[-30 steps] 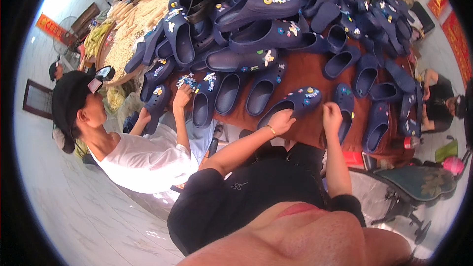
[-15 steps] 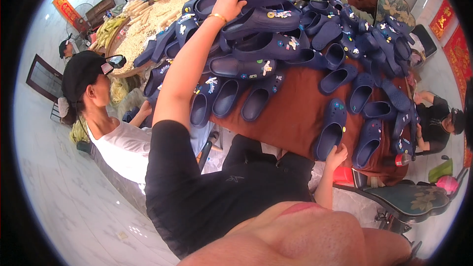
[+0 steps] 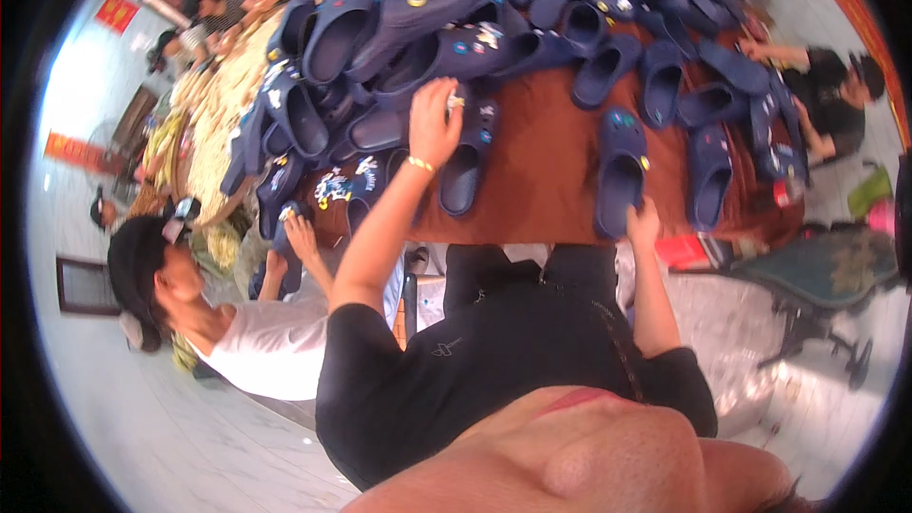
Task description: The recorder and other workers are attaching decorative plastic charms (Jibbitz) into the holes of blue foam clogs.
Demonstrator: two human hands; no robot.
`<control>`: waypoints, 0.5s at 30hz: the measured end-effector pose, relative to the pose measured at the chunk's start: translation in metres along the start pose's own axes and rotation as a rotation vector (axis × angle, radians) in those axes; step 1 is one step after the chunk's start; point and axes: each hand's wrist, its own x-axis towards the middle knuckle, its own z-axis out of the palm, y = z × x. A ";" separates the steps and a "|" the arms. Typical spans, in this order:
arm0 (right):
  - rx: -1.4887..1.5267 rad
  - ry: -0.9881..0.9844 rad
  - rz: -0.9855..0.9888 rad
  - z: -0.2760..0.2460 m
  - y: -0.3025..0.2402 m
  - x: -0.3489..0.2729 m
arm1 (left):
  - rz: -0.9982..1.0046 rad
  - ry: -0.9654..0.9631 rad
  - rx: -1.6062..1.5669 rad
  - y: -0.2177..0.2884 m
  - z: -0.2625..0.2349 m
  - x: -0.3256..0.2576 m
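Observation:
Navy clogs with coloured charms lie heaped on a brown-covered table. My left hand (image 3: pixel 436 123) is bent over the charm-covered toe of a clog (image 3: pixel 375 128) at the near edge of the heap, fingers curled onto it; blur softens the fingertips. Just beside that wrist lies another clog (image 3: pixel 463 176). Closer to the table's near edge, my right hand (image 3: pixel 643 220) grips the heel rim of a single clog (image 3: pixel 622 176), whose toe points away from me.
Another clog (image 3: pixel 709 180) lies right of my right hand. At my left sits a person in a black cap (image 3: pixel 142 261), hands on a clog. Someone else (image 3: pixel 836 100) works at the right edge. Behind the heap, a pale pile (image 3: pixel 228 104) covers another surface.
My left hand has left the clog high on the heap and come down nearer to a lower one. My right hand stays at the same clog's heel. The view has shifted.

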 end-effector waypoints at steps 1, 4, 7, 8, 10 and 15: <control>0.043 -0.029 0.007 0.001 -0.018 -0.003 | -0.026 -0.101 -0.084 0.010 0.012 -0.022; -0.009 -0.131 -0.010 0.019 -0.047 -0.012 | -0.132 -0.334 -0.257 0.038 0.058 -0.076; 0.107 -0.444 -0.077 0.034 -0.062 -0.016 | -0.223 -0.483 -0.352 0.052 0.095 -0.119; 0.183 -0.585 -0.113 0.035 -0.066 -0.014 | -0.266 -0.529 -0.376 0.056 0.101 -0.128; 0.128 -0.591 -0.173 0.038 -0.072 0.004 | -0.435 -0.454 -0.465 0.066 0.113 -0.144; 0.128 -0.270 -0.140 0.061 -0.068 0.087 | -0.350 -0.485 -0.367 0.055 0.123 -0.163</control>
